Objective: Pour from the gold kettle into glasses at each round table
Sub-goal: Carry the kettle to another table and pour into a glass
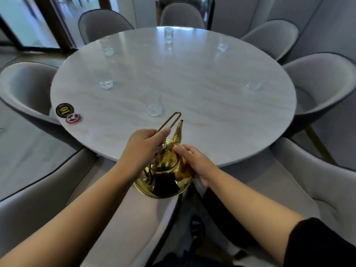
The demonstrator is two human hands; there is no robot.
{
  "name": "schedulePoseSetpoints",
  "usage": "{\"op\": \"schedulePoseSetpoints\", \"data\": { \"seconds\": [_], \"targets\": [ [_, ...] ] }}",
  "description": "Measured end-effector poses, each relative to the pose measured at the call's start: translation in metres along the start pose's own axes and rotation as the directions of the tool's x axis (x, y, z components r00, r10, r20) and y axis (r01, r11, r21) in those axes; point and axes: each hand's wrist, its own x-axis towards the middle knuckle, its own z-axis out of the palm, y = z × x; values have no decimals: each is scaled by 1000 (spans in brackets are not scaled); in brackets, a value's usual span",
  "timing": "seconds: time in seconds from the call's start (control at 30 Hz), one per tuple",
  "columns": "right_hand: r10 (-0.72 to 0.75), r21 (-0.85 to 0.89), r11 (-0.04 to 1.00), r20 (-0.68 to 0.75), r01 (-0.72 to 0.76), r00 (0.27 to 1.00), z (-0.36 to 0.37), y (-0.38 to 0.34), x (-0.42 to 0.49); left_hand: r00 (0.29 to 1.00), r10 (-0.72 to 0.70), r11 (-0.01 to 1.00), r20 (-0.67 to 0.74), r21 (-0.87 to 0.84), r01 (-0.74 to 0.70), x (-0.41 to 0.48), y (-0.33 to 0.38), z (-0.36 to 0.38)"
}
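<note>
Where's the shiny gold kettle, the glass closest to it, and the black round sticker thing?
gold kettle (165, 182), head view, on its belly.
nearest glass (153, 105), head view, on its side wall.
black round badge (64, 110), head view, on its centre.

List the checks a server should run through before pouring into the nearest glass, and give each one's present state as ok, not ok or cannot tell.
1. Left hand grips the kettle handle: ok.
2. Right hand steadies the kettle at its side: ok.
3. Spout points toward the nearest glass: ok.
4. Spout is over that glass: not ok, it is short of it.
5. Glass stands upright on the table: ok.
6. Liquid in the kettle: cannot tell.
</note>
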Motion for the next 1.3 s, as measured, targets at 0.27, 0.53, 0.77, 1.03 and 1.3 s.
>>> {"op": "schedulePoseSetpoints", "data": {
  "seconds": [0.27,0.53,0.77,1.03,1.3],
  "targets": [
    [54,-152,988,218,-20,974,-14,-36,65,962,-71,997,-264,-4,73,44,11,10],
    [98,-188,982,359,-31,928,-1,-66,112,930,-24,981,-367,169,92,89,21,-15],
    [178,-190,975,340,-118,924,29,-84,140,921,-16,943,-390,301,144,128,35,-43],
    [238,-95,971,333,-218,912,44,-98,162,936,-3,889,-353,427,164,169,53,-60],
    [282,8,951,380,-308,881,53,-105,168,949,30,825,-312,544,153,201,62,-65]
  ]
}}
